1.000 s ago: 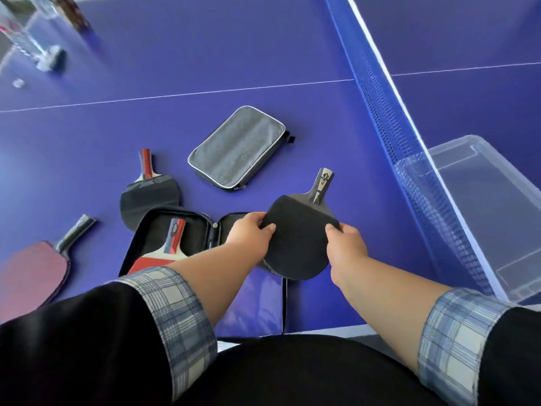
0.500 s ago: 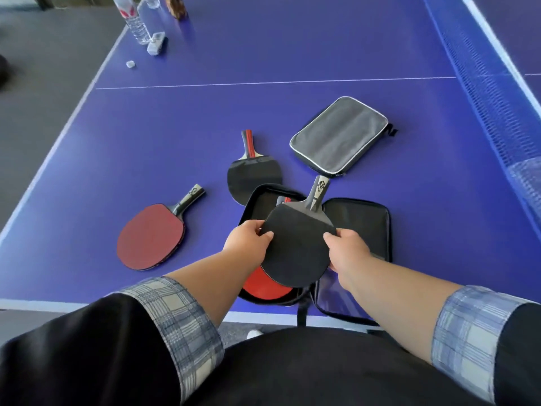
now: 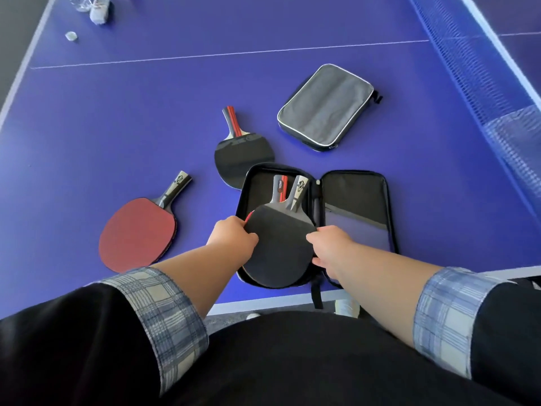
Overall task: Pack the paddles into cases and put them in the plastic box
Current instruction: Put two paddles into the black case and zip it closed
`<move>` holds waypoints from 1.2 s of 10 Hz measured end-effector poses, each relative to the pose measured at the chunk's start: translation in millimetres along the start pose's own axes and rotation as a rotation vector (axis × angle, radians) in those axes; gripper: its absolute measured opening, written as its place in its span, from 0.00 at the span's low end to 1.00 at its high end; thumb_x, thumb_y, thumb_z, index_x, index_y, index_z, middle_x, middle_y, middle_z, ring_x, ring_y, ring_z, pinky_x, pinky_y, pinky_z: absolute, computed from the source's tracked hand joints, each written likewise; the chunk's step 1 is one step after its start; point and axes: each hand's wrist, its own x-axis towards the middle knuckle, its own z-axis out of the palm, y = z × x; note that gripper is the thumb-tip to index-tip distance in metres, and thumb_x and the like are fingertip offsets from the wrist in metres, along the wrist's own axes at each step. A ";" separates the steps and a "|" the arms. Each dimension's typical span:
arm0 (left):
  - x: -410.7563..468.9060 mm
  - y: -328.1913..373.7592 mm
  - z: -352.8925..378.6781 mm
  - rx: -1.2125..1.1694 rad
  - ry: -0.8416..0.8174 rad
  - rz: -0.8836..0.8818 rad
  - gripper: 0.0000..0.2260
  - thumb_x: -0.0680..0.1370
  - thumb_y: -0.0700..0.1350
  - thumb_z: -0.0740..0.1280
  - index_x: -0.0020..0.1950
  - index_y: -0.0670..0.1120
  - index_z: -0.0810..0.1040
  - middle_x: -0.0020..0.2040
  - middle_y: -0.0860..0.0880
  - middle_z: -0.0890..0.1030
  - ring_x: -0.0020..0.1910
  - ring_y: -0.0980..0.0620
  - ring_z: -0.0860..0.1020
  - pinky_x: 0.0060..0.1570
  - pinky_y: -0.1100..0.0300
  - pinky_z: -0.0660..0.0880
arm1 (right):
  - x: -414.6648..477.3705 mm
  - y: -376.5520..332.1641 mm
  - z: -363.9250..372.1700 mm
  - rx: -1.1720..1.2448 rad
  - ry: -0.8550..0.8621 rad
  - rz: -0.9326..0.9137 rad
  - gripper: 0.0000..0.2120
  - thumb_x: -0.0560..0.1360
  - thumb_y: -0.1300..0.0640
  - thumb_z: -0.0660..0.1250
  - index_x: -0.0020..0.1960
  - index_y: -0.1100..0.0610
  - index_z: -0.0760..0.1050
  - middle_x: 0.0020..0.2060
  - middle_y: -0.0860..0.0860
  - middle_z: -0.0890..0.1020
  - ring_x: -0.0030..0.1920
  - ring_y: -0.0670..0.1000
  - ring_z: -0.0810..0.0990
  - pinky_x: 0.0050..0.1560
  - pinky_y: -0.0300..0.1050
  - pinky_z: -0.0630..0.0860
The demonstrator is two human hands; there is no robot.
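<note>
A black paddle (image 3: pixel 279 247) lies in the left half of an open black case (image 3: pixel 354 200), on top of a red paddle whose edge and handle (image 3: pixel 280 187) peek out. My left hand (image 3: pixel 232 238) grips the black paddle's left edge and my right hand (image 3: pixel 329 246) grips its right edge. A red paddle (image 3: pixel 137 232) lies on the table to the left. Another black paddle (image 3: pixel 241 156) lies behind the case. A closed grey case (image 3: pixel 325 106) sits at the back right.
The blue table's near edge (image 3: pixel 263 301) runs just below the open case. The net (image 3: pixel 480 68) crosses the right side, with a clear plastic box (image 3: pixel 515 133) blurred behind it. A bottle (image 3: pixel 99 10) and a small cap (image 3: pixel 71 35) sit at the far left corner.
Both hands have lowered the black paddle from above the table into the open case, onto the red paddle. The view has swung left, away from the plastic box.
</note>
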 end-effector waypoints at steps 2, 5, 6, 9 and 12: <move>1.5 -2.2 -6.6 0.028 -0.032 -0.015 0.06 0.72 0.44 0.63 0.45 0.46 0.78 0.41 0.47 0.80 0.34 0.49 0.78 0.26 0.61 0.69 | 3.2 4.6 7.9 -0.103 0.045 -0.046 0.18 0.78 0.62 0.65 0.66 0.66 0.74 0.52 0.60 0.76 0.48 0.57 0.74 0.54 0.53 0.79; 4.2 0.1 -3.4 0.138 -0.034 -0.014 0.18 0.75 0.40 0.61 0.65 0.47 0.73 0.47 0.50 0.77 0.42 0.48 0.76 0.37 0.57 0.72 | 1.2 4.6 7.5 -0.066 -0.004 -0.057 0.18 0.77 0.59 0.66 0.65 0.66 0.75 0.65 0.64 0.78 0.65 0.63 0.77 0.63 0.57 0.78; 2.5 5.6 -1.3 0.146 -0.038 -0.008 0.18 0.78 0.43 0.63 0.68 0.47 0.70 0.49 0.49 0.76 0.44 0.47 0.76 0.40 0.57 0.73 | 0.7 4.9 -1.0 0.019 -0.110 0.030 0.19 0.79 0.57 0.62 0.69 0.61 0.70 0.71 0.60 0.72 0.69 0.57 0.72 0.72 0.60 0.69; -6.5 43.8 34.4 0.015 -0.100 0.088 0.25 0.79 0.47 0.64 0.75 0.53 0.62 0.53 0.52 0.77 0.45 0.49 0.78 0.42 0.55 0.80 | 19.1 4.5 -54.2 -0.248 0.082 -0.214 0.29 0.79 0.55 0.61 0.79 0.51 0.61 0.69 0.53 0.74 0.53 0.53 0.72 0.50 0.44 0.68; -4.9 82.8 52.7 -0.132 -0.013 -0.047 0.22 0.78 0.49 0.66 0.71 0.49 0.67 0.58 0.47 0.77 0.49 0.46 0.79 0.41 0.55 0.77 | 40.6 -10.3 -89.5 -0.369 0.102 -0.329 0.28 0.79 0.58 0.60 0.79 0.51 0.62 0.72 0.53 0.72 0.50 0.52 0.73 0.44 0.42 0.69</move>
